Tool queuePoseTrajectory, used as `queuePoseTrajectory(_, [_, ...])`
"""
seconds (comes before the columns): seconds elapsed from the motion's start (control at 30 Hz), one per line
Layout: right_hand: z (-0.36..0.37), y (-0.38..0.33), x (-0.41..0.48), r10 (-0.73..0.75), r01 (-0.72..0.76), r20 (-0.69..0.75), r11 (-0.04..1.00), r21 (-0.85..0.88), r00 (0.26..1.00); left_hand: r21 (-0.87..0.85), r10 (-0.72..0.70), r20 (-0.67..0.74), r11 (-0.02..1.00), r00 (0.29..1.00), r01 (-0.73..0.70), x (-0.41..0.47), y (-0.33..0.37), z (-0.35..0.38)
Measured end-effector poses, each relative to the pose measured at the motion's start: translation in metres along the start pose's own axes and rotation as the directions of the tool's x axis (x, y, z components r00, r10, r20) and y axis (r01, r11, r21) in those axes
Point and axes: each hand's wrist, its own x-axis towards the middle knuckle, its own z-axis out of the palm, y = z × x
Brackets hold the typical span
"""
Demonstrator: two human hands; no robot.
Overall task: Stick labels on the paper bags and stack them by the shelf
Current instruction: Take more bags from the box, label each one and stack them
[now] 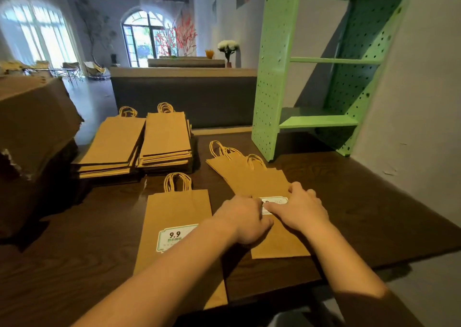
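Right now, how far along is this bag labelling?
Done: a pile of bags lies by the green shelf, and one labelled bag waits in front. In hand: the left hand and right hand press a label onto its top bag. Left: two stacks behind show no labels.

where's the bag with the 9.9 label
Head view, near centre: the 9.9 bag lies flat on the table, just left of the bag being labelled, in front of the plain stacks.

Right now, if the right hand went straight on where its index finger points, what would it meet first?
Probably the left hand, resting on the same label beside the right hand; the gap looks tiny.
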Motion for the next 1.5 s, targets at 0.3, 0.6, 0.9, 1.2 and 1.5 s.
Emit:
queuePoseTrajectory(0.3, [-0.014, 0.011, 0.002, -0.119, 0.147, -0.088, 0.850, 0.506, 0.989, -0.170, -0.076, -0.098, 0.984, 0.992, 0.058, 0.007, 0.009, -0.003])
queuePoseTrajectory(0.6, [-0.027, -0.021, -0.016, -0.426, -0.265, 0.361, 0.269, 0.926, 0.830, -0.961, -0.098, 0.156, 0.213, 0.983, 0.174, -0.003, -0.030, -0.046])
queuePoseTrajectory(0.9, [0.002, -0.079, -0.017, -0.425, 0.193, 0.093, 0.582, 0.790, 0.900, -0.993, -0.364, -0.006, 0.113, 0.931, 0.038, -0.030, -0.089, -0.065])
queuePoseTrajectory(1.2, [0.028, -0.103, -0.008, -0.450, -0.034, 0.270, 0.466, 0.884, 0.851, -0.994, -0.428, 0.004, -0.101, 0.904, -0.044, -0.067, -0.164, -0.052])
queuePoseTrajectory(1.5, [0.042, -0.101, -0.022, -0.621, 0.144, 0.336, 0.592, 0.793, 0.708, -0.843, -0.505, -0.147, 0.514, 0.850, 0.159, -0.082, -0.184, -0.040])
